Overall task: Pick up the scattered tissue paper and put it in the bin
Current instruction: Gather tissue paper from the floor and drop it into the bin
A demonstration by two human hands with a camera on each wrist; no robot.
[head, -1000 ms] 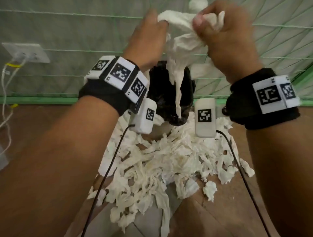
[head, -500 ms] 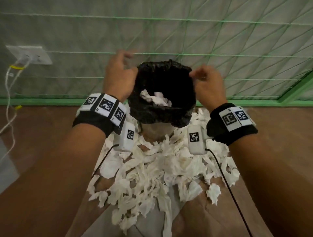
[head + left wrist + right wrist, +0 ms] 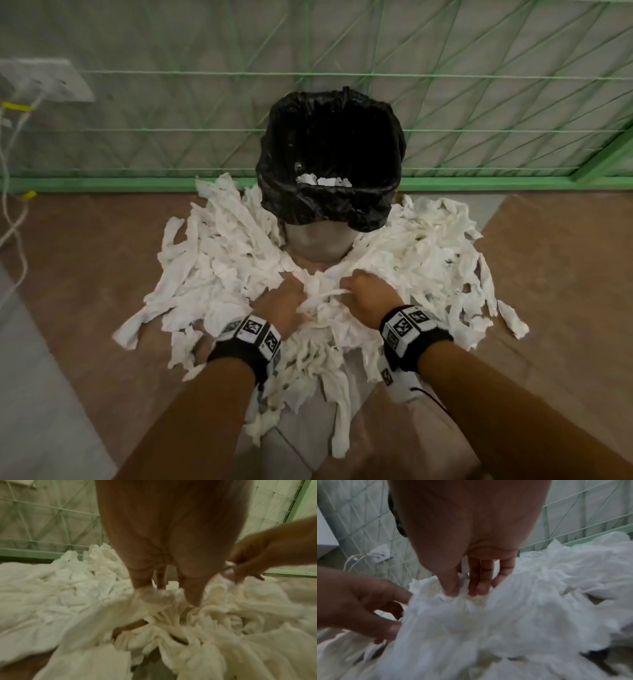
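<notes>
A heap of torn white tissue paper point(image 3: 222, 260) covers the floor in front of the bin point(image 3: 329, 164), which has a black liner and a few white scraps inside. My left hand point(image 3: 284, 305) and right hand point(image 3: 363, 294) are down in the middle of the heap, side by side, a little in front of the bin. In the left wrist view my left hand point(image 3: 169, 588) curls its fingers into a bunch of tissue point(image 3: 154, 599). In the right wrist view my right hand point(image 3: 469, 588) pinches a wad of tissue point(image 3: 471, 608) between thumb and fingers.
A wall with a green string grid point(image 3: 445, 102) and a green base rail point(image 3: 479, 181) stands right behind the bin. A white socket with cables point(image 3: 41, 82) is at the far left. Brown floor point(image 3: 548, 274) lies on both sides of the heap.
A second ago both hands held tissue above the bin and let it fall in. They have since come down from the bin's rim into the heap and taken hold of tissue.
</notes>
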